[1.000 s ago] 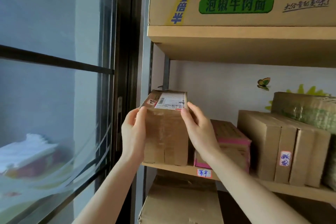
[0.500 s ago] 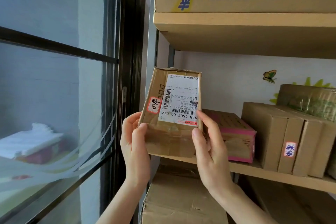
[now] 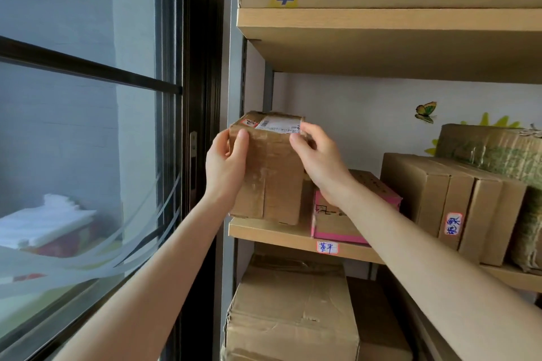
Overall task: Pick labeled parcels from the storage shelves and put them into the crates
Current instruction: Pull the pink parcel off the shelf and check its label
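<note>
Head view. Brown parcel (image 3: 269, 173) upright at the left end of the middle shelf (image 3: 264, 233), its bottom edge on the board or just above it; not possible to tell which. Left hand (image 3: 225, 164) curled round the upper left side, thumb on the front face. Right hand (image 3: 319, 161) gripping the upper right corner, next to the white shipping label (image 3: 280, 124) on top. Pink box (image 3: 337, 228) just beside on the right, touching or almost. No crate in view.

Possible trouble, only as a judgement:
- Grip placed high and on glossy tape, so maybe slipping downward once lifted free.
- Maybe catching the pink box and dragging it toward the shelf edge.
- Window frame (image 3: 199, 97) near on the left, so danger of knocking a corner there while turning away.
</note>
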The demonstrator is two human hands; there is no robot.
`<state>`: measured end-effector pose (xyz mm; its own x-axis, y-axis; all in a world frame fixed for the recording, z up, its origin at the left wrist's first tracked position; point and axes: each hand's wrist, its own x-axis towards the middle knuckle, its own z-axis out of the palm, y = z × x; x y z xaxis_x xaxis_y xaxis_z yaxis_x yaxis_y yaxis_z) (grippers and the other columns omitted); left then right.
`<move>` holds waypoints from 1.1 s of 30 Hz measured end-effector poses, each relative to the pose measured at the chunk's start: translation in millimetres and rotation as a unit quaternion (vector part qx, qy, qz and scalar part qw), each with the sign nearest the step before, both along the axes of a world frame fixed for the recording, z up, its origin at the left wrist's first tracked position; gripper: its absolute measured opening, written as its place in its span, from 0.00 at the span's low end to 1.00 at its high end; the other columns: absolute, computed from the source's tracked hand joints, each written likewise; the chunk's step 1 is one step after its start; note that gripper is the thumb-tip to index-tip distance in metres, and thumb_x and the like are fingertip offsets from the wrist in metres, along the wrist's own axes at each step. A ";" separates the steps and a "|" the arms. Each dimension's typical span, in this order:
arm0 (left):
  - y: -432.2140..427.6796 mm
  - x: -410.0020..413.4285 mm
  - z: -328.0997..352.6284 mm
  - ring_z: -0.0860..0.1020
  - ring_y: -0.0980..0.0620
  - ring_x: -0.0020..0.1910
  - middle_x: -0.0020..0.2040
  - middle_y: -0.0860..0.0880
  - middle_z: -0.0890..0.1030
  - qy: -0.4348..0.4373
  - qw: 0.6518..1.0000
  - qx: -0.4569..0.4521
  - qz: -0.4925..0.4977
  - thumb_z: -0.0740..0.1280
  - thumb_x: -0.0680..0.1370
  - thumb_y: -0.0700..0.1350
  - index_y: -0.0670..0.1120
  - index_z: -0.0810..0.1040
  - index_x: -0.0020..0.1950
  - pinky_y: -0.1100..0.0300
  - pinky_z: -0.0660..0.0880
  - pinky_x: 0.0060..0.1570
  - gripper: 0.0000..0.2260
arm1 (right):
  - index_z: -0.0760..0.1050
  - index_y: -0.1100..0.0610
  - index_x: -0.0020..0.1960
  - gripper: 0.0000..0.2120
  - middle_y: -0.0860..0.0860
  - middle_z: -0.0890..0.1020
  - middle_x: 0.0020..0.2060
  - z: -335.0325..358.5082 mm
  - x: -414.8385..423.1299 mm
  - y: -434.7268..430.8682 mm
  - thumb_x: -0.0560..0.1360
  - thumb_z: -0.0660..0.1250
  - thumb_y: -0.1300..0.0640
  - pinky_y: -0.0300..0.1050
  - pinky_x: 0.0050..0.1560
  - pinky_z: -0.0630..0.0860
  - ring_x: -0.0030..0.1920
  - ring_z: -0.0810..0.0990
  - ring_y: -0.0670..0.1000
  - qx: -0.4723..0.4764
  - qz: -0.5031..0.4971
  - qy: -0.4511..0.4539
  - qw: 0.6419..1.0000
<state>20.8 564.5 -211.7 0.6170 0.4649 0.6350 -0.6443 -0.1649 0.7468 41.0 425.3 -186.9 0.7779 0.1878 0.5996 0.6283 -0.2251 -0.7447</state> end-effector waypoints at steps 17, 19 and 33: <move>-69.2 -26.3 -73.0 0.73 0.60 0.54 0.56 0.52 0.75 -0.082 0.953 0.277 0.089 0.61 0.78 0.46 0.40 0.76 0.61 0.75 0.70 0.54 0.15 | 0.71 0.59 0.66 0.16 0.53 0.77 0.61 -21.7 -23.3 -93.9 0.80 0.57 0.57 0.30 0.53 0.66 0.63 0.74 0.50 -0.063 -0.211 -0.125 0.967; -89.0 -26.6 -73.5 0.70 0.62 0.57 0.61 0.53 0.72 -0.024 0.949 0.312 0.048 0.59 0.80 0.46 0.44 0.71 0.67 0.76 0.66 0.54 0.16 | 0.73 0.60 0.64 0.16 0.55 0.79 0.58 -32.1 -25.2 -110.3 0.80 0.56 0.57 0.32 0.50 0.67 0.60 0.76 0.52 -0.101 -0.250 -0.117 0.956; -104.5 -11.8 -70.6 0.75 0.58 0.43 0.45 0.52 0.77 0.148 0.983 0.032 -0.103 0.60 0.77 0.56 0.54 0.69 0.44 0.67 0.74 0.39 0.07 | 0.78 0.56 0.52 0.07 0.49 0.79 0.46 -84.0 -29.9 -120.1 0.77 0.63 0.57 0.33 0.49 0.74 0.47 0.75 0.43 0.019 -0.284 -0.124 0.951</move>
